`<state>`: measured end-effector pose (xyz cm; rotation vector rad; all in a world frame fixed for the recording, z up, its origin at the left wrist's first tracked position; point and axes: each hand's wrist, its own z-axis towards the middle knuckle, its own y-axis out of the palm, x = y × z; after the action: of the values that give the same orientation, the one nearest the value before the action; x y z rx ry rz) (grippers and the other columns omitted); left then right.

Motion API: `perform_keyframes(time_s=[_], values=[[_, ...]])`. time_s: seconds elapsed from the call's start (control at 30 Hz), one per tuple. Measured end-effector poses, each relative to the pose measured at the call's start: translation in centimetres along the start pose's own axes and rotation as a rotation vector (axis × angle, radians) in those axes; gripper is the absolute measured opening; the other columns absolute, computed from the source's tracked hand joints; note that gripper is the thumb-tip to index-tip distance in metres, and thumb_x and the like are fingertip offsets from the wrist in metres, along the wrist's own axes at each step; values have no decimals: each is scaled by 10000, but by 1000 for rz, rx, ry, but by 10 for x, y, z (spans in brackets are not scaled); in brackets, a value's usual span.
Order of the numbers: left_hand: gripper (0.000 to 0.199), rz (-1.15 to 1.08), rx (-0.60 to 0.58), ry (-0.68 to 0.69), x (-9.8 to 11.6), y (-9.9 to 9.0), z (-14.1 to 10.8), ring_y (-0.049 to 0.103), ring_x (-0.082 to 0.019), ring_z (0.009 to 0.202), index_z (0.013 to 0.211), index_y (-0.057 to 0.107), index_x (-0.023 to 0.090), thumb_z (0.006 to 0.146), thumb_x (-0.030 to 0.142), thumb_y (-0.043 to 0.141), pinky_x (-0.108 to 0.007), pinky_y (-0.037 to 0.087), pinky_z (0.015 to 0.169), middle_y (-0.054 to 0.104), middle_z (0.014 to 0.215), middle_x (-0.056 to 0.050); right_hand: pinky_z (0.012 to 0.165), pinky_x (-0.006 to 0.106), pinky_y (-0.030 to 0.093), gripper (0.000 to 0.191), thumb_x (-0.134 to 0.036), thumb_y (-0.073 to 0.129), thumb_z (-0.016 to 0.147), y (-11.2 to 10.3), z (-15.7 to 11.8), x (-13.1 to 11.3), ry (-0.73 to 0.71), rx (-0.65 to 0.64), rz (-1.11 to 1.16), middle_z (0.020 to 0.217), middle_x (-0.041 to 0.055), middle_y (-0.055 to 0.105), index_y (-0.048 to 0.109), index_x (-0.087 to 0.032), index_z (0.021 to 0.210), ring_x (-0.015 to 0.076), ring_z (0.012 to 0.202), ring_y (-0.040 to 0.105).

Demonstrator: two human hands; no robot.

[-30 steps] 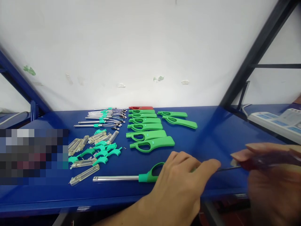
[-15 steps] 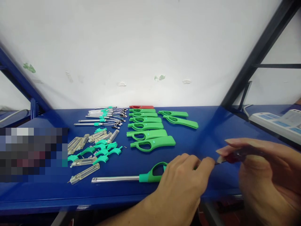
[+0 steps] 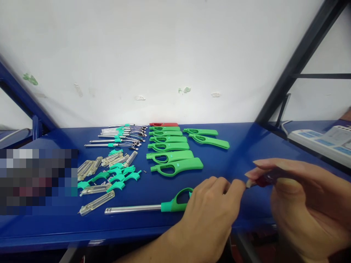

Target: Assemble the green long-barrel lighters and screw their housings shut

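Note:
My left hand is closed over the handle of a green lighter, whose silver tube points left along the table's front part. My right hand grips a screwdriver with a dark red, see-through handle. Its short visible shaft reaches left to the fingertips of my left hand, and the tip is hidden there. Behind my hands lies a column of green handle shells, with a red one at the far end. Two more green shells rest to their right.
Clear fuel tanks and teal triggers are scattered at the left. Silver tubes with wires lie behind them. A white device stands at the right, below a dark slanted post.
My right hand and the screwdriver have shifted slightly left. My left hand still grips the lighter. The whole view has moved a little.

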<state>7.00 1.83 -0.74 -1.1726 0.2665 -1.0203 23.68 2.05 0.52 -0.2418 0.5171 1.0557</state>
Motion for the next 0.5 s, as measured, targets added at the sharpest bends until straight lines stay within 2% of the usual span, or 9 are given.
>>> perform_keyframes(time_s=[0.2, 0.33, 0.5], values=[[196, 33, 21, -21, -1, 4, 0, 663, -236, 892, 1252, 482, 217, 1098, 98, 464, -384, 596, 764, 676, 1055, -16, 544, 387, 622, 237, -129, 773, 907, -4, -3, 3, -36, -19, -5, 940, 27, 823, 868, -297, 1045, 223, 682, 753], [220, 30, 50, -41, 0, 6, 1, 673, -243, 897, 1277, 486, 226, 1092, 109, 493, -402, 615, 781, 687, 1058, -14, 577, 394, 628, 253, -131, 773, 910, -2, -4, 2, -5, -38, 1, 986, 20, 824, 858, -320, 1055, 221, 714, 756], [258, -19, 46, -93, 5, 0, 2, 711, -260, 975, 1330, 521, 223, 1084, 181, 586, -440, 647, 848, 723, 1105, -25, 576, 366, 624, 227, -184, 744, 957, 2, -2, -1, 57, -71, -54, 931, 3, 791, 850, -327, 1097, 198, 698, 733]])
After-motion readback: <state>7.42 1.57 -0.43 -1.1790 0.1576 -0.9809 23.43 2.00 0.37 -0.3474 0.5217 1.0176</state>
